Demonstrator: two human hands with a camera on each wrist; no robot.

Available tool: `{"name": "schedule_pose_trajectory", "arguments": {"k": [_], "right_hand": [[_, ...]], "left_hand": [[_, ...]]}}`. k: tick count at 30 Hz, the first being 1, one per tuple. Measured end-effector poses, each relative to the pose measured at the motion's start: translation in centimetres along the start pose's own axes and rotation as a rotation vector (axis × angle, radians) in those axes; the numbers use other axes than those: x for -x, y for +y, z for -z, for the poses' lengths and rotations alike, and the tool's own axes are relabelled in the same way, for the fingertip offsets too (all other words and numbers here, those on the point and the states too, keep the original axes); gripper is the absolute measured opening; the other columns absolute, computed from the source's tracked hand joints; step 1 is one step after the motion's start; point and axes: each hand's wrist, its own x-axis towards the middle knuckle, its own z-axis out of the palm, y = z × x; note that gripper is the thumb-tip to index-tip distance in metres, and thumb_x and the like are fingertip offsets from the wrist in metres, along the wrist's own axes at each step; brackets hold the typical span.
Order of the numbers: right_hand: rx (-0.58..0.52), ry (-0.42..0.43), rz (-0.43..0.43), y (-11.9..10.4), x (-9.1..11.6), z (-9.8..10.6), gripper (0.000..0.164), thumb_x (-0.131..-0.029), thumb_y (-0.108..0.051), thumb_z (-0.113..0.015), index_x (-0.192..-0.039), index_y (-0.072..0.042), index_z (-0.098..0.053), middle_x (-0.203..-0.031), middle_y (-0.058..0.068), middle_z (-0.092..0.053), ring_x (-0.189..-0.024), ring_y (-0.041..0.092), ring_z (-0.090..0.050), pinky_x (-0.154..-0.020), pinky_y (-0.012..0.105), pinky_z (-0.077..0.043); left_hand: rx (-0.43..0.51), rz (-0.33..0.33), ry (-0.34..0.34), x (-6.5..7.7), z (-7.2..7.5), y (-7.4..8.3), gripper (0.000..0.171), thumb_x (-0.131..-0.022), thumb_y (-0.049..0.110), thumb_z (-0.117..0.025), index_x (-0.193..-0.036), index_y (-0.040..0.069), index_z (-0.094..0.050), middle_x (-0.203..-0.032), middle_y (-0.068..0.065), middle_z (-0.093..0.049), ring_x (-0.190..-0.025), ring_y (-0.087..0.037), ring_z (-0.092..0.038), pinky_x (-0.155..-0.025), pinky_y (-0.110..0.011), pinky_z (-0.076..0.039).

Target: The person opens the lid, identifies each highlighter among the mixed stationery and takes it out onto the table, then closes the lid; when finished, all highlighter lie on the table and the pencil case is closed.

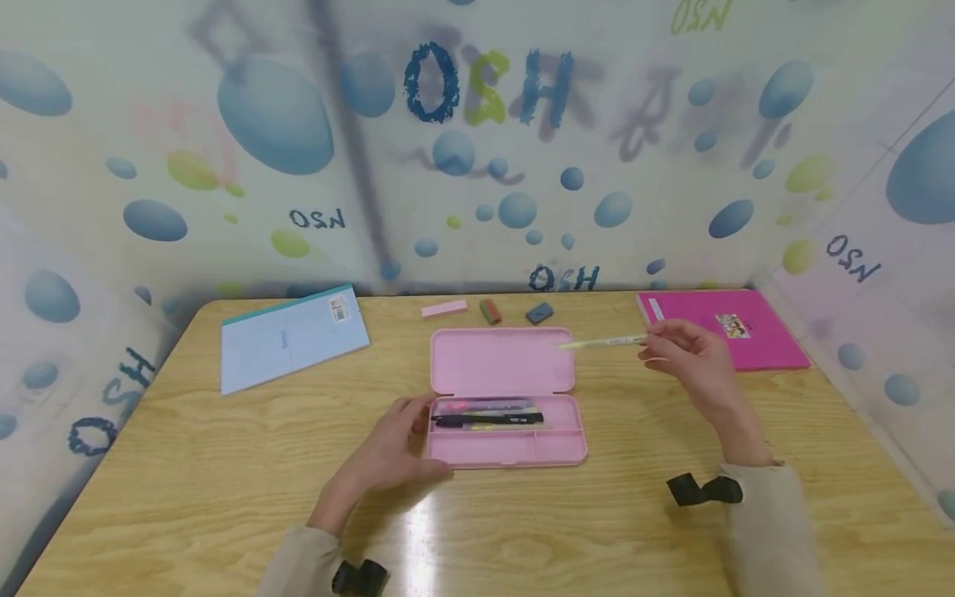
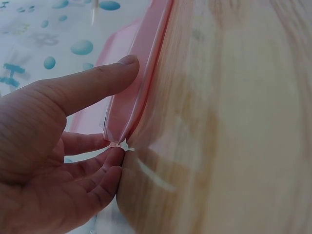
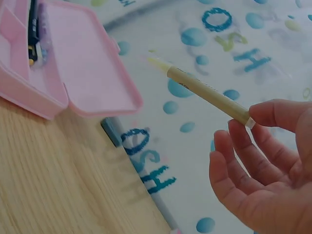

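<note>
A pink pencil case [image 1: 485, 450] lies on the table with its lid [image 1: 501, 361] folded back. Its rear compartment holds several pens, a black pen [image 1: 488, 420] on top. My left hand [image 1: 391, 444] grips the case's left end, thumb at the front wall and fingers round the far side; in the left wrist view the thumb [image 2: 100, 83] lies along the case. To the right of the lid, my right hand [image 1: 690, 356] pinches a slim yellow pen [image 1: 608, 341] by one end, raised above the table. The pen's pale yellow tapered end points left, away from the hand.
Behind the case lie a pink bar [image 1: 444, 309], a green and brown eraser-like block [image 1: 490, 312] and a dark blue block [image 1: 540, 313]. A light blue notebook [image 1: 294, 340] is at the back left, a magenta book [image 1: 772, 332] at the back right. Patterned walls [image 1: 477, 182] border the table.
</note>
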Motion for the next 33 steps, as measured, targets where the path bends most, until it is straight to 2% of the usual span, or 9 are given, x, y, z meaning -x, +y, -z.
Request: {"name": "schedule_pose_trajectory", "arguments": {"k": [8,14,19,25,28,33], "right_hand": [[-0.047,0.013,0.011,0.1,0.3,2.8,0.011,-0.092,-0.002,-0.06,-0.097,-0.01,-0.066,-0.088,-0.002,-0.07,-0.08,0.009,-0.067,-0.068,0.023,-0.055],[-0.042,0.038,-0.01,0.7,0.6,5.0,0.013,-0.092,0.0,-0.059,-0.097,-0.008,-0.068,-0.09,-0.003,-0.069,-0.081,0.01,-0.067,-0.072,0.022,-0.054],[0.035,0.021,-0.068,1.7,0.6,5.4,0.008,-0.092,-0.005,-0.062,-0.098,-0.008,-0.066,-0.091,-0.005,-0.067,-0.084,0.008,-0.066,-0.074,0.021,-0.054],[0.121,-0.064,-0.121,2.7,0.1,5.0,0.007,-0.094,-0.009,-0.06,-0.1,-0.007,-0.064,-0.092,-0.004,-0.068,-0.085,0.01,-0.067,-0.077,0.023,-0.054],[0.176,-0.096,-0.154,3.0,-0.1,4.7,0.009,-0.095,-0.012,-0.059,-0.102,-0.007,-0.063,-0.092,-0.006,-0.068,-0.086,0.009,-0.067,-0.078,0.023,-0.053],[0.295,-0.102,-0.174,3.2,-0.1,4.8,0.022,-0.097,-0.015,-0.057,-0.109,0.004,-0.058,-0.092,-0.008,-0.067,-0.086,0.007,-0.067,-0.078,0.023,-0.053]], "left_hand": [[0.0,0.017,-0.002,0.1,-0.2,-0.2,0.092,-0.067,0.031,-0.088,-0.143,0.01,-0.042,-0.121,-0.005,-0.049,-0.104,-0.021,-0.047,-0.091,-0.042,-0.044],[0.005,0.007,-0.007,0.0,-0.2,-0.2,0.092,-0.067,0.032,-0.087,-0.143,0.009,-0.042,-0.123,-0.006,-0.048,-0.105,-0.021,-0.048,-0.092,-0.043,-0.043],[0.003,0.011,-0.011,0.0,-0.2,-0.2,0.092,-0.067,0.032,-0.087,-0.143,0.009,-0.042,-0.124,-0.007,-0.048,-0.105,-0.021,-0.048,-0.093,-0.043,-0.043],[0.001,0.017,-0.012,0.0,-0.1,-0.2,0.092,-0.067,0.031,-0.087,-0.144,0.01,-0.041,-0.124,-0.007,-0.048,-0.105,-0.022,-0.048,-0.093,-0.043,-0.043],[0.003,0.014,-0.01,-0.1,-0.1,-0.2,0.092,-0.067,0.03,-0.088,-0.144,0.009,-0.041,-0.123,-0.006,-0.048,-0.105,-0.022,-0.049,-0.093,-0.043,-0.043],[0.006,0.003,-0.005,-0.1,-0.1,-0.2,0.091,-0.067,0.03,-0.088,-0.143,0.009,-0.041,-0.122,-0.007,-0.048,-0.105,-0.023,-0.049,-0.093,-0.045,-0.044]]}}
